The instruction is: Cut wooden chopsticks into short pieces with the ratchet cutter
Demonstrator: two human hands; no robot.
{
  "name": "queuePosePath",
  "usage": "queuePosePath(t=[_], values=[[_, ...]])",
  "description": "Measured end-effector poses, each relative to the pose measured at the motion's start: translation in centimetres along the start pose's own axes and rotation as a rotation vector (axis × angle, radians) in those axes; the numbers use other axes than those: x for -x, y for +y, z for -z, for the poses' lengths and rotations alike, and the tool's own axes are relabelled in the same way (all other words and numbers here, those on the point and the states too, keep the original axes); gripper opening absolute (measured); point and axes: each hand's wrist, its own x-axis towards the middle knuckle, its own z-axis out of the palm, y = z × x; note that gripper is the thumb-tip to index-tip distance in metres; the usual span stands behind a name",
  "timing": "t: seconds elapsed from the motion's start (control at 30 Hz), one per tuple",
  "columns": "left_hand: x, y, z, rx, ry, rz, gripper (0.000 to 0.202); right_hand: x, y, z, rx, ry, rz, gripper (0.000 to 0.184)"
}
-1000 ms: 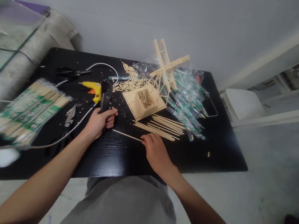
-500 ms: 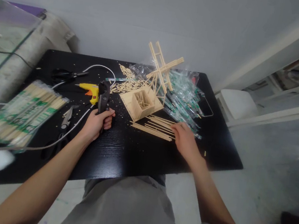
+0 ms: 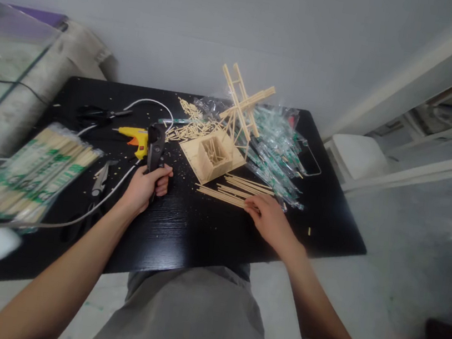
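Closed round its handles, the left hand [image 3: 148, 185] holds a black hand cutter [image 3: 155, 148] upright near a yellow glue gun [image 3: 138, 137], while the right hand [image 3: 272, 221], its pinch impossible to tell, lies over the right ends of thin wooden sticks [image 3: 222, 195] before an open wooden box [image 3: 218, 168] on the black table [image 3: 182, 242].

stick packets [image 3: 34, 170], green print [image 3: 41, 194], blurred, unreadable

It is dim and gray; the black wooden bench [image 3: 183, 233] shines softly in front, and the sides look blurry.
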Motion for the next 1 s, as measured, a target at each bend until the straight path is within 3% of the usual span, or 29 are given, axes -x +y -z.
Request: queuePosePath(t=[0.23,0.47,0.67,0.8,1.0], values=[[0.0,0.0,0.0,0.008,-0.003,-0.006,0.02,-0.2,-0.1,-0.3,-0.024,-0.026,-0.044,0.018],[0.0,0.0,0.0,0.013,-0.01,-0.003,0.021,0.0,-0.9,0.7,-0.048,-0.064,-0.028,0.015],[0.3,-0.1,-0.2,0.005,-0.056,0.025,0.023,-0.3,-2.7,1.8,-0.476,0.008,-0.098,0.007],[0.5,-0.1,-0.3,0.013,-0.119,0.047,0.029,-0.9,-4.1,1.3,-0.83,0.003,-0.203,0.01],[0.4,0.1,0.2,0.105,-0.218,0.004,0.048,-1.4,-5.3,0.4,-1.167,0.117,-0.262,0.019]])
